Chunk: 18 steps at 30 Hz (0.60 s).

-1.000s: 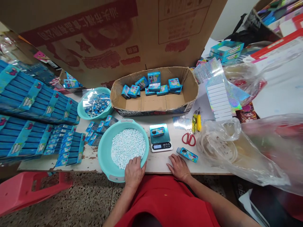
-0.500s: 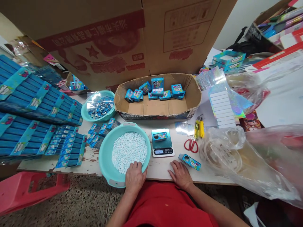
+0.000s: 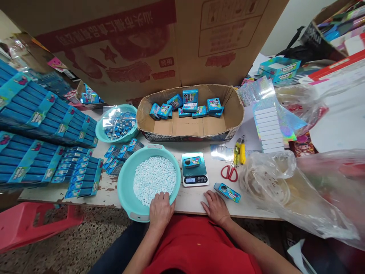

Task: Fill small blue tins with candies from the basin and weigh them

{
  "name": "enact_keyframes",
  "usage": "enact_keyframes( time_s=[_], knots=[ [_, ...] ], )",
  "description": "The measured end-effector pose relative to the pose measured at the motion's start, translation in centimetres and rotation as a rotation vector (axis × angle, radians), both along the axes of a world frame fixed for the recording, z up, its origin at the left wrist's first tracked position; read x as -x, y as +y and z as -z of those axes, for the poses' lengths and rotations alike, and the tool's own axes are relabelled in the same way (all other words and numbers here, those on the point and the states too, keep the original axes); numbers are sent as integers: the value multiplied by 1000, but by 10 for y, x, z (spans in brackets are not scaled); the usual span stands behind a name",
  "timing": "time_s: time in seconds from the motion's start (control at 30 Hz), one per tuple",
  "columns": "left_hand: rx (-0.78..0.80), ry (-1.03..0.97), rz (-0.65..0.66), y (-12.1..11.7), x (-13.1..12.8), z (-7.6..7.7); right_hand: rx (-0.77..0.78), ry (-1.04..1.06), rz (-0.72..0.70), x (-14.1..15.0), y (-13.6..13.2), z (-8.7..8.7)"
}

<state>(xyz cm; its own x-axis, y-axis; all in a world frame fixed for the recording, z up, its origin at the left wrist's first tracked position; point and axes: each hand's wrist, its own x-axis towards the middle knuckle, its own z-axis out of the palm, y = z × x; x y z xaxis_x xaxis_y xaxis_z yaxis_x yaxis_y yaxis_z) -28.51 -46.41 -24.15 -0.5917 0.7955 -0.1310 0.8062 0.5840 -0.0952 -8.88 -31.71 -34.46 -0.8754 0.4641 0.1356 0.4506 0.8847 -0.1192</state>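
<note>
My left hand rests across the near rim of a turquoise basin, its fingertips over small white candies and nothing visible held. My right hand lies on the tabletop with fingers slightly apart, close to a small blue box with a dark round window. Between the hands and farther back stands a digital scale with a lit display. A similar blue box lies on its plate. The undersides of both hands are hidden.
A cut-down cardboard box holds several blue packs. Red-handled scissors and a yellow-handled tool lie right of the scale. A smaller bowl of shiny round pieces stands left. Stacked blue packs line the left; clear plastic bags the right.
The camera view has shifted slightly. Both hands keep nearly the same places, and the boxes, basin and scale stay where they were relative to each other.
</note>
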Motion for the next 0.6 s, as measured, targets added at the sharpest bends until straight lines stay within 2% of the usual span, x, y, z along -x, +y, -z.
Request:
enact_keyframes(
  time_s=[0.6],
  knots=[
    [8, -38, -41, -1, -1, 1, 8, 14, -3, -1, 0, 1]
  ],
)
